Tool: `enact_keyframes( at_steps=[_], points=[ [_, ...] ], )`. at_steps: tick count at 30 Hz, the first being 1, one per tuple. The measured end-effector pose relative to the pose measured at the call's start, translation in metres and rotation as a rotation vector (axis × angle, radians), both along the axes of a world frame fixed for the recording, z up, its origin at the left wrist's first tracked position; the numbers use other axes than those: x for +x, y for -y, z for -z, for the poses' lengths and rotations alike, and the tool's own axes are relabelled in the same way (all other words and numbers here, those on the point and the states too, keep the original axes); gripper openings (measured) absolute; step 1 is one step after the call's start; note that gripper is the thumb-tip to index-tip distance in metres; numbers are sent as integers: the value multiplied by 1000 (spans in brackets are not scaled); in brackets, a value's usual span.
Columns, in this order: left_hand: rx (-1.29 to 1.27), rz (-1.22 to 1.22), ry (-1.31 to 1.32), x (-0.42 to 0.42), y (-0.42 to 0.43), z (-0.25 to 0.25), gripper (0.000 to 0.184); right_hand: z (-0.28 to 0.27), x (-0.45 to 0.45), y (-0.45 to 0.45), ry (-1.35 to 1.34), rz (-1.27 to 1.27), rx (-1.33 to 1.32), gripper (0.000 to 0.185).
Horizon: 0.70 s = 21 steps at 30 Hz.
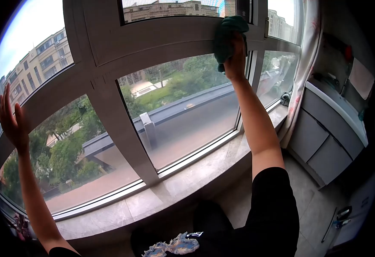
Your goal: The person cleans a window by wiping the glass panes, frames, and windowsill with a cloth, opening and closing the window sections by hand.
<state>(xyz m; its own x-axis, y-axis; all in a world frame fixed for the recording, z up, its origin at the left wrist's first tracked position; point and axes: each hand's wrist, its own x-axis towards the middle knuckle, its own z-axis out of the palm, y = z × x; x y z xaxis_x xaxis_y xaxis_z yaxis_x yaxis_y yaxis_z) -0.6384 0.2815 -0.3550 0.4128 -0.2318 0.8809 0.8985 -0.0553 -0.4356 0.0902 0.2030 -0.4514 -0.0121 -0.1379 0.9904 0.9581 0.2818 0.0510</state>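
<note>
My right hand [237, 58] is raised and closed around a dark green cloth [230, 35]. The cloth lies against the pale window frame [166, 47], near the corner where a crossbar meets an upright. Part of my fingers is hidden by the cloth. At the far left, my left hand [14, 120] is lifted with its fingers stretched out, in front of the left window's crossbar. Nothing is in it; whether it touches the frame I cannot tell. Below the crossbar is a large glass pane [183, 111], with greenery and a ledge outside.
A stone windowsill [174, 192] runs under the windows. To the right hang a pale floral curtain [300, 81] and a grey cabinet [324, 132] with a white basin top. A bunched grey cloth [285, 99] sits at the sill's right end. Tiled floor [303, 192] shows below.
</note>
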Motion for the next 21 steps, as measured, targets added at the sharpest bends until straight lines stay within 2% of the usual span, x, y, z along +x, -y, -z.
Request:
enact_keyframes(
  at_steps=[2, 6, 7, 10, 11, 12, 14, 15, 17, 19, 21],
  points=[
    [-36, 40, -14, 0, 0, -4, 54, 2, 46, 0, -177, -156, 37, 56],
    [-34, 61, -62, 8, 8, -2, 55, 3, 121, -6, -273, -128, 22, 55],
    [-41, 46, -59, 8, 8, -2, 55, 3, 139, -23, -256, -30, 122, 56],
    [-55, 44, -39, 6, 3, -2, 56, 0, 130, -40, -427, -115, 237, 57],
    [-23, 47, -40, 6, 1, -1, 55, -8, 112, -36, -572, -333, 176, 57],
    [5, 46, -38, 5, 0, 1, 55, -12, 79, -33, -593, -431, 183, 57],
    [-21, 148, 22, 18, 4, 8, 52, -9, 20, -36, -319, -436, 108, 64],
    [-16, 125, 15, 15, 3, 7, 53, -2, -14, -45, -293, -380, 138, 66],
    [12, 113, -11, 5, -7, 7, 54, 15, -107, -48, -173, -437, 147, 73],
    [33, 143, -10, 12, -1, 9, 52, 15, -190, -31, 203, -249, 110, 63],
    [-78, 144, 39, 23, 15, 12, 58, 20, -258, -26, 341, -237, 2, 62]
  ],
)
